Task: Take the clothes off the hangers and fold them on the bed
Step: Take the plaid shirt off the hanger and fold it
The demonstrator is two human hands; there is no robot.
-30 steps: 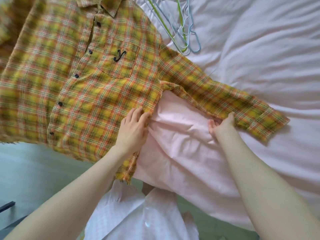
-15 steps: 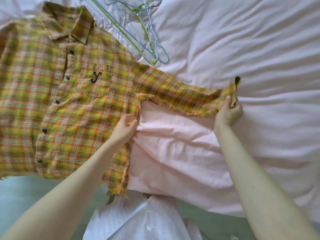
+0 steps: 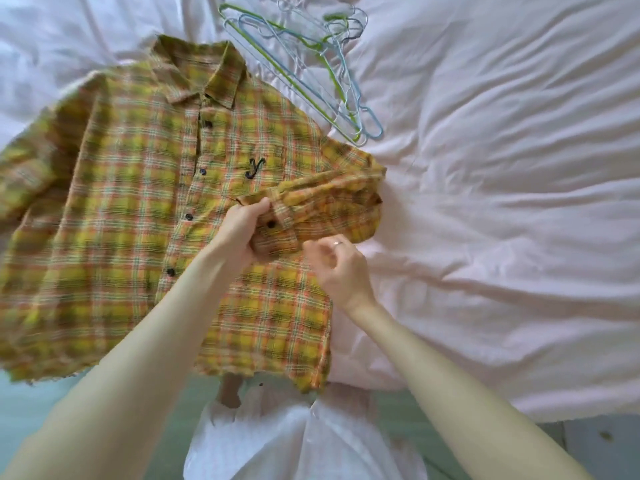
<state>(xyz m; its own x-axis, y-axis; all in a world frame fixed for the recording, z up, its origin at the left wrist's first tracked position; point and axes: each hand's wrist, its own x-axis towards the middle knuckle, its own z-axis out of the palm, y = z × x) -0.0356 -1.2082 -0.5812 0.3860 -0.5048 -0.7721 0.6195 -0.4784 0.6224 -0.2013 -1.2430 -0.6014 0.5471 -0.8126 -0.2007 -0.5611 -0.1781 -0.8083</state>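
A yellow and orange plaid shirt point(image 3: 131, 216) lies front up on the pale pink bed point(image 3: 502, 220), collar toward the far side, its hem hanging over the near edge. Its right-side sleeve point(image 3: 332, 206) is folded back across the chest. My left hand point(image 3: 242, 230) grips the cuff of that sleeve, thumb on top near a dark button. My right hand point(image 3: 341, 268) hovers just below the folded sleeve with fingers loosely curled and nothing in it; a ring shows on one finger. The shirt's other sleeve trails off at the left.
Several empty wire hangers point(image 3: 311, 64), blue, green and white, lie in a pile on the bed beyond the shirt's collar. White clothing on my body point(image 3: 294, 441) and a greenish floor point(image 3: 31, 400) show below the bed's near edge.
The sleeve, stretched out to the right before, has been folded back over the shirt's chest. My left hand now holds the cuff; my right hand has let go of it.
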